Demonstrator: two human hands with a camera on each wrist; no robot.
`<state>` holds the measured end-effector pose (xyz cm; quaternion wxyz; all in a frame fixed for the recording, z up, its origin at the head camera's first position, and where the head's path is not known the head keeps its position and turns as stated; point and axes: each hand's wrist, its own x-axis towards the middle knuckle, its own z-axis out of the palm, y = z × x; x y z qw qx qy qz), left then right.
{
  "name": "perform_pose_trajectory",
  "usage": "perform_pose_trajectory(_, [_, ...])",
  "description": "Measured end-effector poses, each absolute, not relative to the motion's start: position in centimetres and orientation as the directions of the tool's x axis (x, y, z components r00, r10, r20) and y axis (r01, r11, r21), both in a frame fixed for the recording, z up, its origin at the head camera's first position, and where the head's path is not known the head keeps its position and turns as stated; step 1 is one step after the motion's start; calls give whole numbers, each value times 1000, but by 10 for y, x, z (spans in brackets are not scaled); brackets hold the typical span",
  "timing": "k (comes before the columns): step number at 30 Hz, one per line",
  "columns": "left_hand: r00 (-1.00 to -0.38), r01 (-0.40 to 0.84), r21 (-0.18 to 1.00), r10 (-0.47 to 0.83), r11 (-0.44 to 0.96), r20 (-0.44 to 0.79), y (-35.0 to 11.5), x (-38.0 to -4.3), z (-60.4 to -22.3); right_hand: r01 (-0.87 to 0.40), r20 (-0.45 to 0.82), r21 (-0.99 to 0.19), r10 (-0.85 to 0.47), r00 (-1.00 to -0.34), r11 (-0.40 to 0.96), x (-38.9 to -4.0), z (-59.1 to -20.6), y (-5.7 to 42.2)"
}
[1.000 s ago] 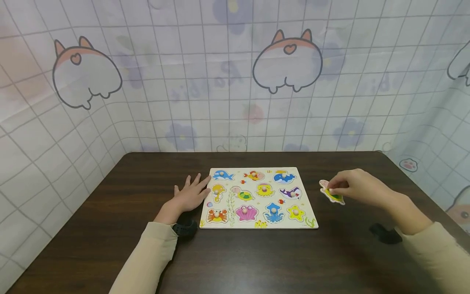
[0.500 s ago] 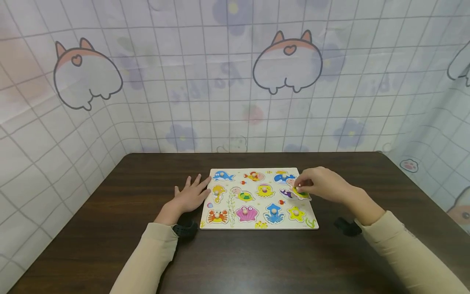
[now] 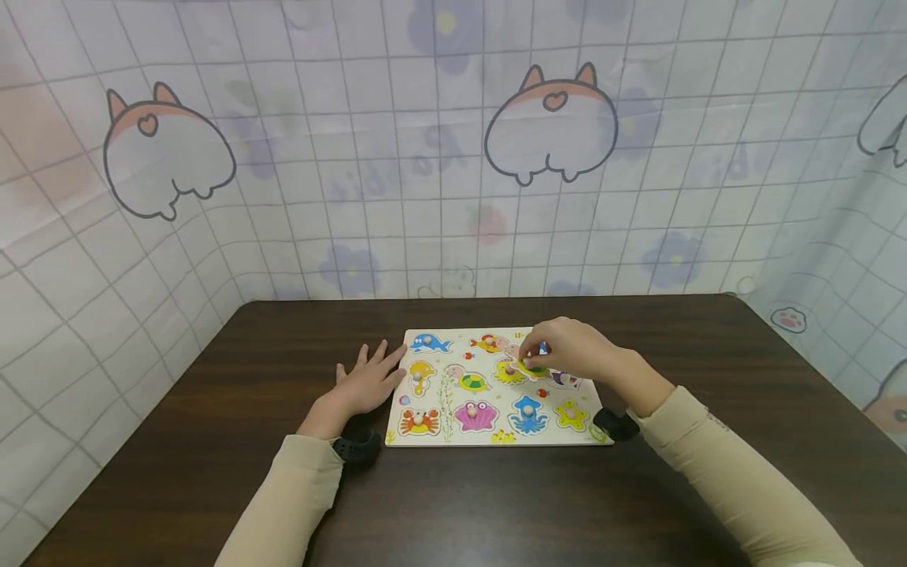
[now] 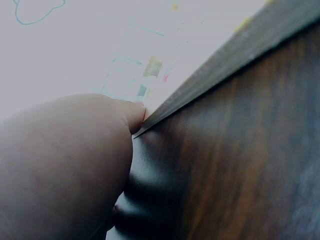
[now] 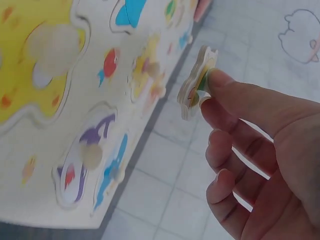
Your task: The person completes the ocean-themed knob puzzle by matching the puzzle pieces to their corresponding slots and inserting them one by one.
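Observation:
My right hand (image 3: 575, 348) pinches a turtle puzzle piece (image 5: 197, 82) between thumb and index finger, held above the wooden puzzle board (image 3: 468, 440). In the head view the turtle piece overlaps the octopus piece (image 3: 507, 372). Left of it on the board lies the turtle-shaped spot (image 3: 472, 381), which shows a turtle picture without a knob. My left hand (image 3: 364, 384) lies with fingers spread on the table, its fingertips at the board's left edge. Up close, the left wrist view has part of that hand (image 4: 65, 165) beside the board's edge.
Knobbed sea-animal pieces sit in the board, among them a crab (image 3: 420, 421), a pink shell (image 3: 475, 416) and a starfish (image 3: 571, 415). The dark wooden table (image 3: 453, 504) surrounds the board. A patterned curtain (image 3: 340, 189) hangs behind it.
My right hand has carried the turtle piece leftward, from the table right of the board to above the board's middle. My left hand has stayed in place.

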<state>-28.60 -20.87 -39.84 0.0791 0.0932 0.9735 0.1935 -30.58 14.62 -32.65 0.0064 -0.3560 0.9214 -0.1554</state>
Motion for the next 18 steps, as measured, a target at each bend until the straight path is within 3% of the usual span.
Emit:
perform_pose_trajectory(7, [-970, 147, 400, 210, 905, -118, -209, -286, -399, -668, 50, -265, -683, -729, 695, -313, -328, 118])
perform_pose_trajectory(18, [-969, 152, 397, 215, 905, -121, -208, -286, -399, -734, 35, -310, -764, -644, 604, -324, -345, 89])
